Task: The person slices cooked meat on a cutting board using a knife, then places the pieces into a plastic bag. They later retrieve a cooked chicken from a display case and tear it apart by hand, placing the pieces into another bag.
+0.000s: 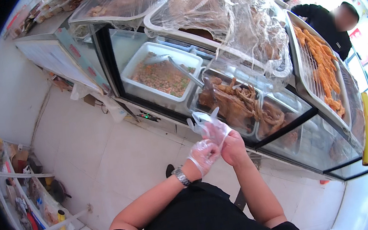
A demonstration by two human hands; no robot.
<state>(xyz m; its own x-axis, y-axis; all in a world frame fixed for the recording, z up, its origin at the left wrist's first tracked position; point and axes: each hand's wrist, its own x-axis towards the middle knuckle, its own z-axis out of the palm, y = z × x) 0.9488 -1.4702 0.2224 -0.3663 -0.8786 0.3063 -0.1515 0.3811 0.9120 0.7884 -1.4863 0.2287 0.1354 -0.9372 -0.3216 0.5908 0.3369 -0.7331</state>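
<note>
A clear plastic glove covers my left hand (204, 155), and a metal-banded wristwatch (180, 176) is on that wrist. My left fingers are closed on a second clear plastic glove (208, 121), at its lower part. That glove lies over the fingers of my right hand (235, 147), while the thumb side and wrist are bare. Its fingertips stick out loose and crumpled toward the display case (191, 117). The exact pose of my right fingers is hidden by the film. Just beyond the gloves, behind glass, is a metal tray of brown cooked meat (228, 101).
A white tub of peanuts and diced vegetables (162, 75) holds a ladle. Film-wrapped trays (199, 7) and a rack tray of orange-brown fried pieces (321, 68) top the case. A person in black (323, 24) stands beyond. Shelves (29, 187) stand at left.
</note>
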